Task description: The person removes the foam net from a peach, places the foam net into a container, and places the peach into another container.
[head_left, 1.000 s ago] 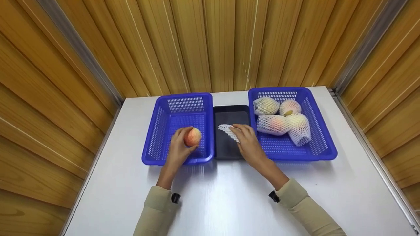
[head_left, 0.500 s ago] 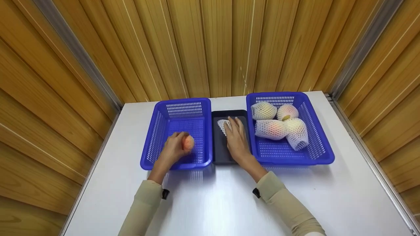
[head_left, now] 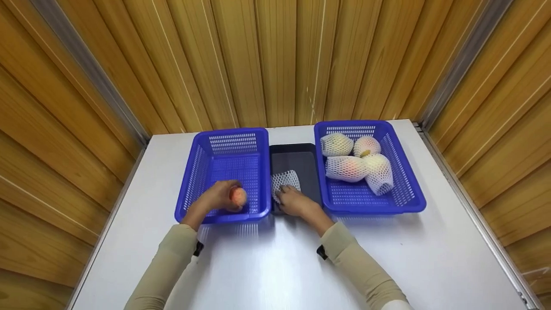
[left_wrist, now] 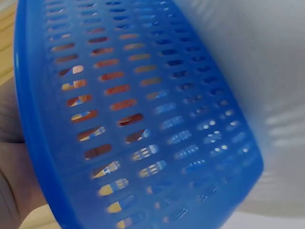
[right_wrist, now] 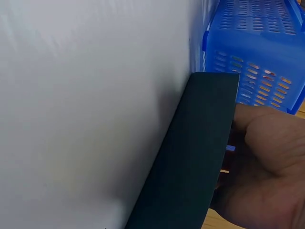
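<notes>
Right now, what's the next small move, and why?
Probably loosen the left hand and release the peach into the left basket: it's held below the rim, unwrapped, while a foam net sits apart in the black tray.

Wood-look walls (head_left: 280, 64), possibly a booth

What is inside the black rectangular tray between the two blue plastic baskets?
A white foam mesh sleeve, touched by the right hand. The hand covers part of the sleeve and of the tray; anything beneath it cannot be seen.
</notes>
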Tool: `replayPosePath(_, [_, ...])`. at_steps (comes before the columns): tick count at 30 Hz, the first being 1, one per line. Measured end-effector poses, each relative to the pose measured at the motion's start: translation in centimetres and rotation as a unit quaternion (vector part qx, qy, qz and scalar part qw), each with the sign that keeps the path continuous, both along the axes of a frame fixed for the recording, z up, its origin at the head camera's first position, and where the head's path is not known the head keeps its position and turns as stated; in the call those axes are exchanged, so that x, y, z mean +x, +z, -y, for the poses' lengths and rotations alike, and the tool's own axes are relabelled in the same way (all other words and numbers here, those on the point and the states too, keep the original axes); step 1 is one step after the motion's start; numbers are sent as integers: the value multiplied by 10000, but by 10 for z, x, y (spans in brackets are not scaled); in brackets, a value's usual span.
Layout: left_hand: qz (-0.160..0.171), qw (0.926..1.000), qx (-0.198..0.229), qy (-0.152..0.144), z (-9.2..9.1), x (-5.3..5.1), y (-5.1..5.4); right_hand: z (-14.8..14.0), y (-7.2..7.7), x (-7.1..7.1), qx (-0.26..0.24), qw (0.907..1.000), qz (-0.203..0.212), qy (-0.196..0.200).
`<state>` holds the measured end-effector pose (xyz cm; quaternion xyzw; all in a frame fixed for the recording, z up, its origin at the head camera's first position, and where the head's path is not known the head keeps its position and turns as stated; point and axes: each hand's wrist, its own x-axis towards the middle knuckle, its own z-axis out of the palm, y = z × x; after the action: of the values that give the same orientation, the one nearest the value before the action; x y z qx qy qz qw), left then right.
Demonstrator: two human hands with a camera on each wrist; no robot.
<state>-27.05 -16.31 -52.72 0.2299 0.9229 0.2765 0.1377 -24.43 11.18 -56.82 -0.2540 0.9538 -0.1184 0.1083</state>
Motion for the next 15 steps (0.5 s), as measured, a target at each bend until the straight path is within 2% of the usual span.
replayPosePath(4, [54, 9999, -126, 3, 2, 3, -2, 6, 1, -3, 48, 9995, 275, -124])
replayPosePath(7, [15, 9999, -102, 43, 1, 3, -4, 6, 1, -2, -184, 9990, 353, -224])
replayPosePath(11, [191, 9996, -75, 174, 1, 5, -6, 4, 2, 3, -683, 9976, 69, -44])
replayPosePath(15, [334, 9992, 28, 224, 1, 9, -6, 0, 12, 11, -1036, 9937, -328, 280])
